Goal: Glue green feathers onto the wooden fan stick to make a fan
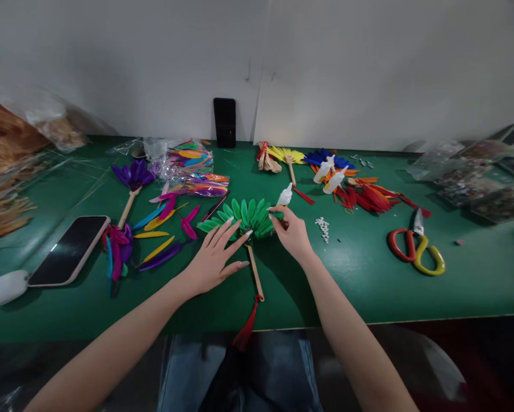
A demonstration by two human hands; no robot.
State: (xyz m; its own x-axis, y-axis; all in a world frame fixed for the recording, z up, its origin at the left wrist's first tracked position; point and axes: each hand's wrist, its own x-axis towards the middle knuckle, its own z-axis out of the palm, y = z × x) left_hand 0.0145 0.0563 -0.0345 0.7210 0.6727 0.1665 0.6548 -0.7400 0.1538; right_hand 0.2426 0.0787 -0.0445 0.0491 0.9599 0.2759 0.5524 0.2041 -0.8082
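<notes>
A green feather fan (250, 214) lies in front of me on the table, its wooden handle (255, 273) pointing toward me and a red tassel (248, 323) hanging over the edge. My left hand (214, 257) rests flat on the fan's lower left part, fingers spread. At the fan's right side, my right hand (293, 232) is closed in a pinch on a green feather (276, 216); its fingertips partly cover the feather. Just behind that hand stands a white glue bottle (285, 195). Small white beads (323, 229) lie in a heap to its right.
Red-and-yellow-handled scissors (417, 243) lie at right. Behind are a yellow feather fan (287, 154), a blue one (325, 157) and two more glue bottles (330, 174). At left are loose feathers (158, 234), a purple fan (133, 174) and a phone (70, 250). Another phone (224, 123) leans on the wall.
</notes>
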